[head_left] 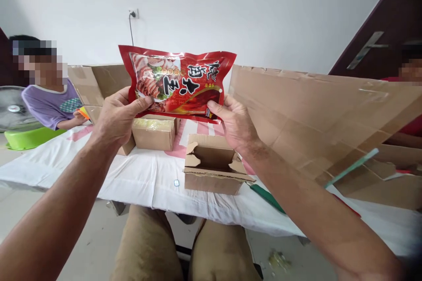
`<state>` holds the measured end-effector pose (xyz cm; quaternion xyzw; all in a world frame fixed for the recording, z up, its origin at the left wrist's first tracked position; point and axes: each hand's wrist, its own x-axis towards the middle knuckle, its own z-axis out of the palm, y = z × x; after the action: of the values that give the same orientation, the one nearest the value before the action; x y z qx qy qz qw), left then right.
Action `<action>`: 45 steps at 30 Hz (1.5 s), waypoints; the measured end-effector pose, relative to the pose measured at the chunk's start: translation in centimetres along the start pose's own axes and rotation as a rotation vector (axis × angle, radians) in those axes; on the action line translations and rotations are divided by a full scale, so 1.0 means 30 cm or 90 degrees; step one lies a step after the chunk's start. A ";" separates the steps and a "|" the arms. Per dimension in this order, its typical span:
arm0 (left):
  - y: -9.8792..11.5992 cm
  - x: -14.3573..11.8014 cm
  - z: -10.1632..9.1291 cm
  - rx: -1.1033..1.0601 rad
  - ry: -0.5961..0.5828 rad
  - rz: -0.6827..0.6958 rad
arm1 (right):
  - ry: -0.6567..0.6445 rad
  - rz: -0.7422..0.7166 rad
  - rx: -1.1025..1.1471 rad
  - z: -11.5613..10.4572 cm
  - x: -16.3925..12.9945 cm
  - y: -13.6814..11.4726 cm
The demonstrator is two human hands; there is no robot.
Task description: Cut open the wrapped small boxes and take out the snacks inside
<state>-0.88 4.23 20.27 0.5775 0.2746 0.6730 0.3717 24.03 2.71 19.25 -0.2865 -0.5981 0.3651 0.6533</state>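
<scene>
I hold a red food packet up in front of me, upside down, with printed pictures of sliced meat and large characters. My left hand grips its lower left corner, thumb on the front. My right hand grips its lower right corner. Below the packet an open small cardboard box stands on the white sheet, its flaps up and its inside bare. A sealed taped box sits just behind it, under my left hand.
Large cardboard sheets lean at the right. A person in a purple shirt sits at the far left beside a fan and a green basin. A green-handled tool lies right of the open box. Another person is at the far right edge.
</scene>
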 end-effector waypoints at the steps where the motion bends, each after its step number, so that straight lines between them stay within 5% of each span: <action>1: 0.010 -0.001 -0.010 0.003 0.001 0.005 | 0.005 -0.008 -0.018 0.009 0.000 -0.003; 10: 0.068 -0.048 -0.218 0.115 0.061 0.009 | -0.082 -0.048 -0.123 0.160 -0.031 -0.006; 13: -0.015 -0.138 -0.339 0.204 0.062 -0.026 | -0.128 -0.020 -0.260 0.241 -0.116 0.091; 20: -0.346 -0.381 -0.578 0.561 0.062 -0.316 | -0.231 0.155 -0.626 0.403 -0.359 0.455; 24: -0.474 -0.373 -0.596 0.629 0.052 -0.358 | -0.190 0.197 -0.652 0.417 -0.360 0.591; 35: -0.788 -0.051 -0.561 0.679 0.011 -0.313 | 0.000 0.276 -0.639 0.376 -0.143 0.891; 40: -0.845 -0.126 -0.552 0.681 0.056 -0.267 | -0.086 0.221 -0.590 0.333 -0.272 0.891; 45: -0.827 -0.274 -0.559 0.664 0.063 -0.202 | -0.230 0.152 -0.545 0.258 -0.524 0.746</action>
<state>-12.33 12.72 -7.32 0.6041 0.6730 0.4096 0.1198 13.08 2.09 -6.98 -0.5285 -0.7615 0.2029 0.3156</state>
